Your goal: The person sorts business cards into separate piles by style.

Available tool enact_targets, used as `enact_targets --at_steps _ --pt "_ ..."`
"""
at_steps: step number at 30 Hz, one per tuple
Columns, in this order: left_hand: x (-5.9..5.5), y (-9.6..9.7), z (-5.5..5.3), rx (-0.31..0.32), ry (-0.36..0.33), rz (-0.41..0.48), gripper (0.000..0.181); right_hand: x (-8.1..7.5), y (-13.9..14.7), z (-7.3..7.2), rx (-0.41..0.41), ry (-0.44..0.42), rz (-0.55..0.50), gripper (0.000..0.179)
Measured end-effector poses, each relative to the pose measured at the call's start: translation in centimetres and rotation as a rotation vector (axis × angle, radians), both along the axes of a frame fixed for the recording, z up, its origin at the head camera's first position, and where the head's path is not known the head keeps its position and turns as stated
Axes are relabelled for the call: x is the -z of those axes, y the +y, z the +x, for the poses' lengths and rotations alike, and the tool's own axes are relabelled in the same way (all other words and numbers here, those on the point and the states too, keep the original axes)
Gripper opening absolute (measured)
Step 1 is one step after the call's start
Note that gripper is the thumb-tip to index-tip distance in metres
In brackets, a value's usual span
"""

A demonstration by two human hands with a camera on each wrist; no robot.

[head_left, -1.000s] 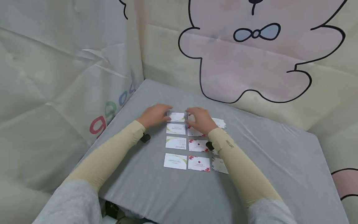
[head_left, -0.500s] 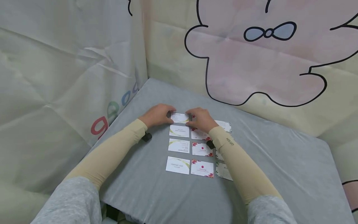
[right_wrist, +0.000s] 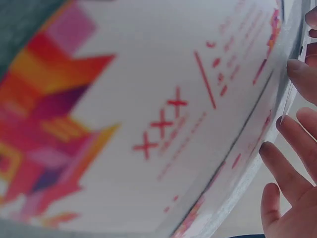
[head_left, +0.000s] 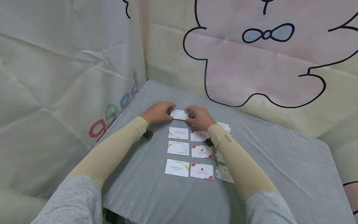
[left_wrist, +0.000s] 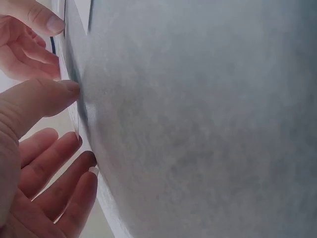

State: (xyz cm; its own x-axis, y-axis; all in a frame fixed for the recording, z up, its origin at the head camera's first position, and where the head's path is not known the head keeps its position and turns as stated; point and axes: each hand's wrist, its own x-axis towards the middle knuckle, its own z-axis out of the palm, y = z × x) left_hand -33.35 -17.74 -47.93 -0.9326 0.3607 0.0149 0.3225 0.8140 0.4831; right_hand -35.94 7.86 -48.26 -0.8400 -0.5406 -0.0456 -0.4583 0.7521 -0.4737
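Note:
Left hand (head_left: 158, 112) and right hand (head_left: 202, 118) pinch the two short ends of a white business card (head_left: 179, 114) with a yellow-green swoosh. The card is raised a little at the far end of the left column. In the left wrist view, the left thumb (left_wrist: 47, 99) presses one face while fingers support the other; the card (left_wrist: 76, 119) shows nearly edge-on. Below it lies a matching card (head_left: 178, 133). The right wrist view shows a red-flowered card (right_wrist: 163, 99) close under the right hand (right_wrist: 297, 178), partly hidden by that hand in the head view.
Business cards lie in columns on the grey cloth-covered table (head_left: 134, 183): swoosh cards at left, red-flowered cards (head_left: 202, 171) in the middle, leaf-cornered cards (head_left: 223, 173) at right, partly behind the right forearm. Printed fabric walls (head_left: 167, 46) rise along the table's left and far edges.
Both hands have closed onto the ends of the far swoosh card and lifted it slightly, away from the card below it. The head view has shifted a little.

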Motion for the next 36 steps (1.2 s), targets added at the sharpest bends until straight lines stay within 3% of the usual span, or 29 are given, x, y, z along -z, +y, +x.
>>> enact_targets --at_steps 10,15,20,27,31,36 --pt "-0.1 0.0 0.3 0.001 0.033 -0.032 0.062 -0.1 -0.2 0.6 0.008 0.034 0.026 0.055" --pt "-0.3 -0.2 1.0 -0.006 0.028 -0.044 0.064 -0.1 -0.3 1.0 0.000 0.030 0.035 0.056" --pt "-0.5 -0.6 3.0 -0.002 0.051 -0.029 0.066 -0.5 0.0 2.6 0.015 0.052 0.004 0.055" --pt "-0.2 -0.4 6.8 0.087 0.068 -0.061 0.064 -0.3 1.0 6.3 -0.060 0.094 0.030 0.060" --pt "0.3 0.1 7.6 0.109 0.072 -0.083 0.062 0.2 1.4 7.4 -0.072 0.115 0.066 0.062" --pt "0.4 0.3 8.1 0.094 0.036 -0.064 0.063 0.8 1.4 7.8 -0.087 0.142 0.112 0.062"
